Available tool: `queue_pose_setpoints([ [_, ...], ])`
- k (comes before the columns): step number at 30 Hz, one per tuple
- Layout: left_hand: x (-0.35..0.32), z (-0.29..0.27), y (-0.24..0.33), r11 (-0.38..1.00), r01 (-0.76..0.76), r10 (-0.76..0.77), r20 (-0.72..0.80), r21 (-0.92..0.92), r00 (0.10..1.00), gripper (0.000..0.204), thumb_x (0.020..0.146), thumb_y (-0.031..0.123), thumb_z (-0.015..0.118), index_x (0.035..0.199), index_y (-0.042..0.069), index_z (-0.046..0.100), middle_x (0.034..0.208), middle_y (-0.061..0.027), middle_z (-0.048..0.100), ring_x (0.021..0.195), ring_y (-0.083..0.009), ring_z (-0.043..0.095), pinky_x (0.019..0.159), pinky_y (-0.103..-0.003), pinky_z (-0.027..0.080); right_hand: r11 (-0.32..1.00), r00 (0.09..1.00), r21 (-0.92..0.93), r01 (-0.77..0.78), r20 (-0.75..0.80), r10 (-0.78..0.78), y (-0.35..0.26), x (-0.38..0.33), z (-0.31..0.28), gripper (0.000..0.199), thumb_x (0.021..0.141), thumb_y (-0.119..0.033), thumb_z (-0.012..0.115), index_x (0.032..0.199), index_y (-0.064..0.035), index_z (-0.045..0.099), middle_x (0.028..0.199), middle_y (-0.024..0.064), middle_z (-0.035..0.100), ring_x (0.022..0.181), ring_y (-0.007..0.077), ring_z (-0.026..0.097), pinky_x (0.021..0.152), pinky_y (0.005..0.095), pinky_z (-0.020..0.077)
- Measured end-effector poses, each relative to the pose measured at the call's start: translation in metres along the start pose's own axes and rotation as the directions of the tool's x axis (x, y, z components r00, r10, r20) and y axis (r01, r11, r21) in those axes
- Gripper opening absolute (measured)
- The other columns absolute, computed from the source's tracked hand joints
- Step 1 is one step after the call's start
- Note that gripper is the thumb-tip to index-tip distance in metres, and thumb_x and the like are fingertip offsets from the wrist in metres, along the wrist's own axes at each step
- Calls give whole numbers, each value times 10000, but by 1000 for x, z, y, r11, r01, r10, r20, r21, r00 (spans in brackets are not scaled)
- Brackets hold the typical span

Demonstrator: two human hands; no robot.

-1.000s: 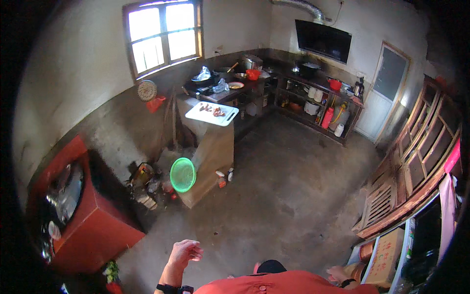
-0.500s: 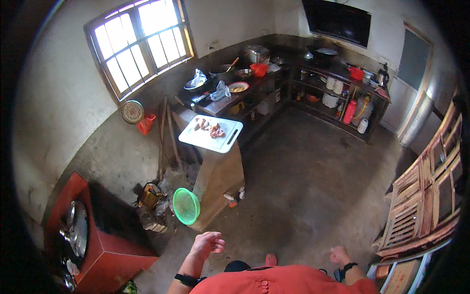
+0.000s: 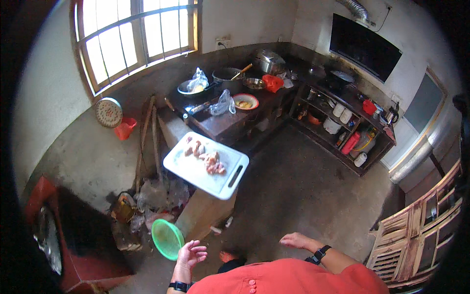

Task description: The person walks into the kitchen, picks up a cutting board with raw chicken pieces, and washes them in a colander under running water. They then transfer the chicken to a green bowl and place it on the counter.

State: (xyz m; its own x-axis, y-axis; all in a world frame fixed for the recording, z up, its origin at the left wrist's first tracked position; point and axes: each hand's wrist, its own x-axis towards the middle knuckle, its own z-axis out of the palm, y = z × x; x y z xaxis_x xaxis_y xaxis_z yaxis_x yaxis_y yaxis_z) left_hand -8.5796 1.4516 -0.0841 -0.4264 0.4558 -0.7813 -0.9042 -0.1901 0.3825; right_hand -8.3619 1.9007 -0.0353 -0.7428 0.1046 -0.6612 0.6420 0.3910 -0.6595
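Note:
My left hand [image 3: 192, 254] is empty, fingers loosely bent and apart, close to the right rim of a green plastic basket [image 3: 166, 240] that stands tilted beside a low ledge [image 3: 208, 213]. Whether they touch I cannot tell. My right hand [image 3: 297, 240] hangs over the floor to the right, fingers stretched out, with nothing in it. Ahead, a white cutting board [image 3: 183, 169] lies on top of the ledge. Several pieces of raw meat [image 3: 211, 162] are spread on it, and a dark handle slot shows at its right end.
Beyond the board, a dark counter [image 3: 223, 126] bears a red-rimmed bowl [image 3: 252, 98], a plastic bag [image 3: 223, 104] and a pan [image 3: 230, 74]. A red stove block [image 3: 83, 274] stands at left, a wooden rack [image 3: 401, 245] at right. Shelves [image 3: 338, 130] line the far wall.
I have moved nearer to the cutting board and the green basket, which look larger. My left hand has come up beside the basket; my right hand has swung inward, its fingers now extended.

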Motion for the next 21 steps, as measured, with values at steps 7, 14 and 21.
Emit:
queue_pose_setpoints([
  [7, 38, 50, 103, 992, -83, 89, -57, 95, 994, 395, 994, 383, 446, 1246, 87, 514, 1004, -209, 685, 788, -347, 671, 680, -470, 544, 984, 980, -127, 124, -138, -142, -85, 107, -65, 337, 929, -349, 589, 1099, -77, 697, 960, 83, 724, 878, 196, 677, 793, 336, 520],
  [14, 92, 97, 132, 988, -154, 155, -225, 23, 962, 467, 962, 427, 494, 1294, 99, 480, 1089, -211, 654, 839, -354, 658, 709, -506, 537, 946, 946, -156, 286, -109, -304, -139, 237, -145, 333, 915, -347, 587, 1097, -90, 697, 1027, 126, 715, 968, 289, 673, 848, 390, 509],
  [21, 147, 155, 151, 990, -127, 81, -514, -55, 854, 822, 873, 618, 530, 1497, 154, 262, 1335, -242, 476, 1138, -415, 519, 815, -608, 465, 913, 925, -185, 364, -40, -377, -193, 354, -250, 333, 912, -354, 586, 1093, -100, 703, 1053, 129, 712, 992, 305, 671, 874, 407, 512],
])
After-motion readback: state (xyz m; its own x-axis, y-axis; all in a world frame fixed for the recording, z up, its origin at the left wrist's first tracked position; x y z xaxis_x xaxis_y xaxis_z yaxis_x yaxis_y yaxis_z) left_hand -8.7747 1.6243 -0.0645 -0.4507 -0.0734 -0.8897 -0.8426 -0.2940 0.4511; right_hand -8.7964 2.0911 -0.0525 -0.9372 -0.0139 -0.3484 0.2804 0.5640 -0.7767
